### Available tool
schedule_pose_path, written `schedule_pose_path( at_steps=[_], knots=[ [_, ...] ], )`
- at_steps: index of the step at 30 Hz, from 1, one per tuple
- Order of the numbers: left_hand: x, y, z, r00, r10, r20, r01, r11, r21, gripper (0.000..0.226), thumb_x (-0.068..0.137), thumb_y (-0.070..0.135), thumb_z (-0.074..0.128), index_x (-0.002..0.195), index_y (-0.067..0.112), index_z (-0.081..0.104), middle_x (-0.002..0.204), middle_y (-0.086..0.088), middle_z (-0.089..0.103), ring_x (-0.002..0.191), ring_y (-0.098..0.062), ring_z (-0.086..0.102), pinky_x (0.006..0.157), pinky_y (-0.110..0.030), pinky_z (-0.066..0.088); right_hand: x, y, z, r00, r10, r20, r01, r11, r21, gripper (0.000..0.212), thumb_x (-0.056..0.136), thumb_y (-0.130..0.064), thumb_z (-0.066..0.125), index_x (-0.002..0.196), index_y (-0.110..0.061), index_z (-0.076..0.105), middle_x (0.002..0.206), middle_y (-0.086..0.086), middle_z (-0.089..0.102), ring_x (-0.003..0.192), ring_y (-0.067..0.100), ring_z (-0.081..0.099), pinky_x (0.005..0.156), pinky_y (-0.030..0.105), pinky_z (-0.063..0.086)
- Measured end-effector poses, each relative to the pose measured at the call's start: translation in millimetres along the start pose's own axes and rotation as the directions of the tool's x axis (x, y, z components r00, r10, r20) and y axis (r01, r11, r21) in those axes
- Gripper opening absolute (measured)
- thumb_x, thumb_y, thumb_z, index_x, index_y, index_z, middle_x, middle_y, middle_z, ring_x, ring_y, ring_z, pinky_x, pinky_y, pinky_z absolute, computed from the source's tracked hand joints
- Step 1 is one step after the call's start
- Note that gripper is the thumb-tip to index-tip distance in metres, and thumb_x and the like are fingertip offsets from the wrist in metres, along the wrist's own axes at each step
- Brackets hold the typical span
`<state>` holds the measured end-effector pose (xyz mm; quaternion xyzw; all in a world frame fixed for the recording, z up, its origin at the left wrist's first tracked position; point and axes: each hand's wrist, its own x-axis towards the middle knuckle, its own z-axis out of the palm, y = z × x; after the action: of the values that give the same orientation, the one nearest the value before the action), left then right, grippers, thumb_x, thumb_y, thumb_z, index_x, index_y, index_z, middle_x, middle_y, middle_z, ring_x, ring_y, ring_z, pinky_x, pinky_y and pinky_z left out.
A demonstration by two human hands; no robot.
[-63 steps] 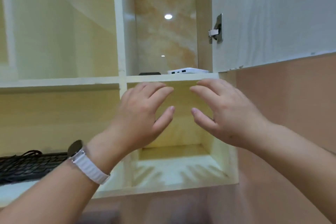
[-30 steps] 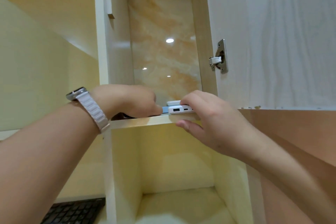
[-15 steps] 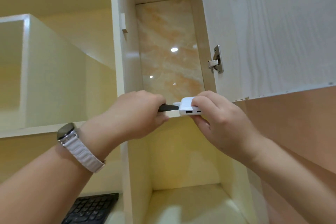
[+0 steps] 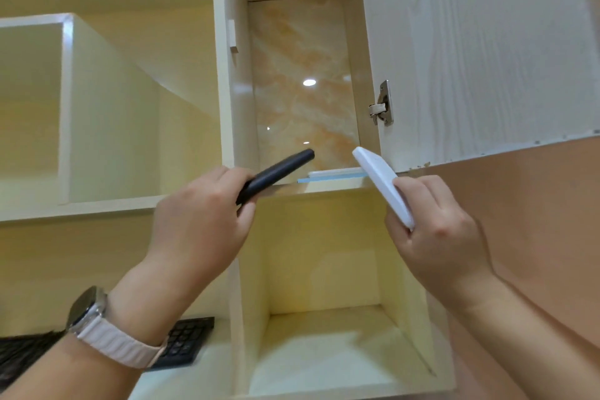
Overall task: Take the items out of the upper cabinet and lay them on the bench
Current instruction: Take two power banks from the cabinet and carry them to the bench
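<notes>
My left hand [image 4: 198, 224] grips a flat black device [image 4: 279, 172] by its near end, tilted up to the right, just in front of the upper cabinet shelf [image 4: 324, 187]. My right hand [image 4: 435, 230] holds a flat white power bank [image 4: 381, 183] by its lower end, tilted up to the left. Both items are off the shelf. A thin blue and white flat item [image 4: 334, 175] lies on the shelf at the back between the two hands.
The cabinet door [image 4: 480, 49] stands open to the right, with a metal hinge [image 4: 381, 105]. Below the shelf is an open cubby [image 4: 328, 334]. A black keyboard [image 4: 185, 341] lies on a lower surface at the left. A white watch strap circles my left wrist.
Both hands reached up to the shelf, closed on the black device and the white power bank, and pulled them out and apart. A blue and white item is now uncovered.
</notes>
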<state>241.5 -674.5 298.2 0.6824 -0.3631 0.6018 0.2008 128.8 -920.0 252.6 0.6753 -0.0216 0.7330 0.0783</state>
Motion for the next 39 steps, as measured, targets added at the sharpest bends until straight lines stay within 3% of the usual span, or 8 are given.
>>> schedule_pose_path(
  at_steps=[4,10,14,18,22,28,34,39],
  knots=[
    [-21.6,-3.1,10.6,0.985,-0.175,-0.006,0.174,0.980,-0.094,0.012,0.086,0.023,0.065,0.093,0.016,0.058,0.067,0.001,0.058,0.054,-0.025,0.049,0.046,-0.025,0.030,-3.8,-6.5,-11.3,0.970,0.235,0.063,-0.239,0.968,0.076,0.016,0.083,-0.010,0.066,0.097,-0.012,0.059,0.076,0.001,0.057,0.062,0.029,0.052,0.050,0.033,0.042],
    [-45.2,13.6,19.2,0.932,-0.343,0.115,0.362,0.882,-0.303,0.019,0.091,0.029,0.057,0.104,0.017,0.049,0.076,-0.003,0.062,0.066,-0.032,0.058,0.061,-0.041,0.049,-17.9,-17.9,-20.2,0.786,0.543,0.295,-0.615,0.733,0.290,0.015,0.087,-0.018,0.063,0.094,-0.019,0.050,0.078,-0.006,0.058,0.067,0.007,0.056,0.053,0.026,0.044],
    [-68.7,35.4,19.9,0.847,-0.469,0.251,0.527,0.680,-0.509,0.013,0.091,0.028,0.056,0.093,0.027,0.043,0.072,0.001,0.061,0.063,-0.018,0.059,0.058,-0.041,0.051,-42.0,-25.7,-25.1,0.638,0.638,0.432,-0.767,0.475,0.431,0.021,0.085,-0.013,0.063,0.095,-0.025,0.050,0.090,-0.006,0.061,0.068,-0.008,0.057,0.051,0.010,0.044],
    [-99.2,58.6,28.3,0.708,-0.496,0.503,0.685,0.311,-0.659,0.013,0.089,0.031,0.056,0.091,0.037,0.045,0.081,-0.005,0.071,0.074,-0.024,0.069,0.065,-0.054,0.058,-84.3,-38.3,-33.1,0.468,0.654,0.595,-0.874,0.239,0.424,0.025,0.087,-0.013,0.061,0.102,-0.031,0.051,0.103,-0.006,0.063,0.088,0.013,0.066,0.070,0.041,0.060],
    [-132.9,82.2,39.1,0.564,-0.424,0.709,0.785,0.010,-0.619,0.012,0.096,0.016,0.053,0.103,0.021,0.045,0.097,-0.015,0.071,0.081,-0.030,0.072,0.056,-0.039,0.058,-118.3,-51.8,-46.7,0.331,0.690,0.644,-0.932,0.135,0.335,0.026,0.088,-0.013,0.062,0.111,-0.020,0.051,0.099,-0.005,0.064,0.086,0.013,0.066,0.076,0.043,0.058],
    [-183.1,94.9,41.6,0.451,-0.272,0.850,0.821,-0.248,-0.515,0.015,0.097,0.010,0.052,0.108,0.019,0.047,0.098,-0.015,0.072,0.083,-0.036,0.072,0.051,-0.035,0.055,-152.4,-72.2,-69.1,0.168,0.736,0.656,-0.970,0.004,0.244,0.038,0.073,-0.025,0.066,0.108,-0.024,0.052,0.107,0.002,0.067,0.094,0.024,0.068,0.079,0.057,0.057],
    [-222.7,84.2,40.9,0.392,-0.060,0.918,0.862,-0.323,-0.390,0.020,0.093,0.014,0.060,0.111,0.022,0.056,0.097,-0.006,0.074,0.074,-0.024,0.071,0.047,-0.030,0.048,-175.6,-110.0,-84.9,0.038,0.763,0.645,-0.962,-0.148,0.232,0.026,0.092,-0.004,0.057,0.116,-0.013,0.053,0.102,0.007,0.071,0.073,0.015,0.070,0.053,0.033,0.053],
    [-256.7,59.9,36.6,0.384,0.106,0.917,0.864,-0.390,-0.317,0.017,0.093,0.013,0.059,0.107,0.022,0.063,0.092,-0.009,0.074,0.076,-0.029,0.070,0.043,-0.028,0.043,-203.6,-154.8,-86.8,-0.061,0.818,0.571,-0.961,-0.203,0.189,0.024,0.092,-0.003,0.056,0.114,-0.010,0.055,0.102,0.011,0.071,0.073,0.018,0.070,0.057,0.037,0.055]
  ],
)
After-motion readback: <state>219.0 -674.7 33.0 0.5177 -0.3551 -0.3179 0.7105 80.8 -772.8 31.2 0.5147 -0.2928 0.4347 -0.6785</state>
